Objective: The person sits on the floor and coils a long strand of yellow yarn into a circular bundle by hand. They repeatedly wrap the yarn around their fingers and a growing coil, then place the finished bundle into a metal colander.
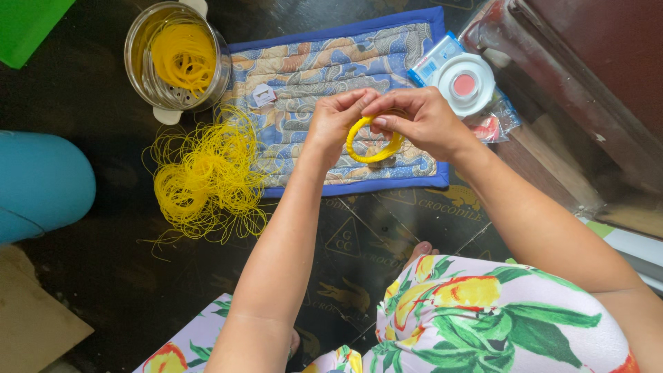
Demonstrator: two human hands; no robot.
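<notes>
- Left hand (336,123) and right hand (416,119) both pinched shut on a thick yellow ring (373,141) of bundled bands, thumbs and forefingers meeting at its top edge
- Ring held in the air just above the quilted mat (324,69), roughly over the mat's lower right part; lower arc hanging free below the fingers
- Loose yellow strands (204,176) heaped on the dark floor (103,276) beside the mat's left edge, well within reach of the left hand
- More yellow loops sitting in a steel colander pot (176,55) at the mat's upper left corner
- White round lid with a red centre (464,84) on a plastic packet near the right hand, not touched
- Small white clip-like piece (263,94) lying on the mat, kind unclear
- Judgement: step looks like binding or evening out the bundle; best done with a firm pinch at the top so strands stay together, working round the ring bit by bit rather than loosening both grips at once
- Judgement: strands springy, likely to fan out if either pinch slackens
</notes>
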